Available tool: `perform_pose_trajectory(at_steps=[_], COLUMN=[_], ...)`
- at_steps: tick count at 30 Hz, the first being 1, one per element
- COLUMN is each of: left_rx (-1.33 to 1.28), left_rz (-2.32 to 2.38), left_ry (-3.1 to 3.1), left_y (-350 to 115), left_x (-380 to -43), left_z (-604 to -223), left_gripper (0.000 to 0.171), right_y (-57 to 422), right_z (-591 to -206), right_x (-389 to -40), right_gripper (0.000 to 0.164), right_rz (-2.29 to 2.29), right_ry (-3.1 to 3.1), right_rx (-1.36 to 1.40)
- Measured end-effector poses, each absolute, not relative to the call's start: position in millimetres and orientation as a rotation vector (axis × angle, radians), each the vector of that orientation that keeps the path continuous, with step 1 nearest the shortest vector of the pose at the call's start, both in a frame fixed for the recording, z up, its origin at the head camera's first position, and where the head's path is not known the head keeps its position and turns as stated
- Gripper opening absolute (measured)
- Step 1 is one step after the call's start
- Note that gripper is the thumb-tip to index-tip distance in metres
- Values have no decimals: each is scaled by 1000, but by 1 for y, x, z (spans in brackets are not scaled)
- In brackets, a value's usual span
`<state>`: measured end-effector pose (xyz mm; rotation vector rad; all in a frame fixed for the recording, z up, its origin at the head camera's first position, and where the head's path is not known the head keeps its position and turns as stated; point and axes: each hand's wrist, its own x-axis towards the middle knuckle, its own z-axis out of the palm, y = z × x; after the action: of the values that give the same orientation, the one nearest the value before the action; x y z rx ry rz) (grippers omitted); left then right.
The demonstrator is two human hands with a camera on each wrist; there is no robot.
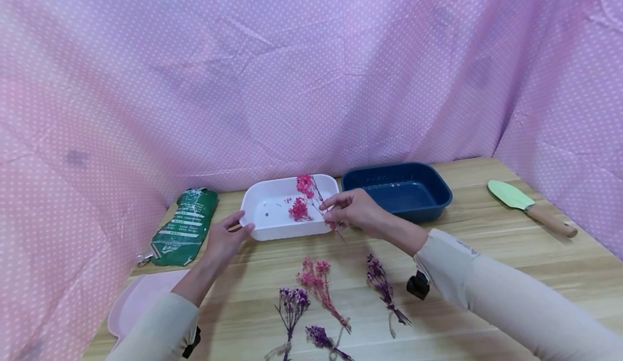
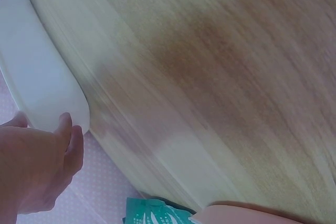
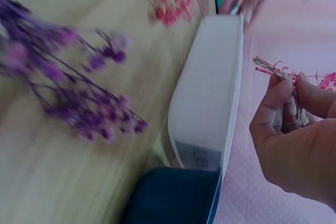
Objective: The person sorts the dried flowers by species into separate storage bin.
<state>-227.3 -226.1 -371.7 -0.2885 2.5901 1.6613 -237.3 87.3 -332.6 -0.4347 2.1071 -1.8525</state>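
Observation:
My right hand [image 1: 351, 209] pinches the stems of a sprig of pink dried flowers [image 1: 298, 209], held over the right side of a white plastic planter box [image 1: 287, 235]. In the right wrist view, twine shows around the cut stem ends [image 3: 268, 65] between thumb and fingers. At the planter's left end, my left hand [image 1: 225, 237] grips the rim between thumb and fingers. The left wrist view shows that hand [image 2: 44, 156] against the white outer wall [image 2: 39, 66]. A few small pink bits and dark spots show on the planter's floor.
A navy planter box [image 1: 423, 209] stands right of the white one. Nearer lie a pink bunch [image 1: 321, 288] and purple bunches [image 1: 382, 282] of dried flowers. A green bag [image 1: 187, 231] and pale pink tray [image 1: 136, 307] lie left; a green trowel [image 1: 511, 194] lies far right.

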Motion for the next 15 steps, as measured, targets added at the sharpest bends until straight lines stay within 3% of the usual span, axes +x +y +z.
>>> perform_pose_trajectory(at_steps=[15], left_rx=[-296], left_rz=[1649], left_ry=[2595], left_y=[-225], left_x=[-227], left_z=[-371], left_gripper=[63], right_y=[69], right_z=[-327], right_x=[-283], right_gripper=[29], right_rz=[-1949], right_ry=[2226], right_rx=[-211])
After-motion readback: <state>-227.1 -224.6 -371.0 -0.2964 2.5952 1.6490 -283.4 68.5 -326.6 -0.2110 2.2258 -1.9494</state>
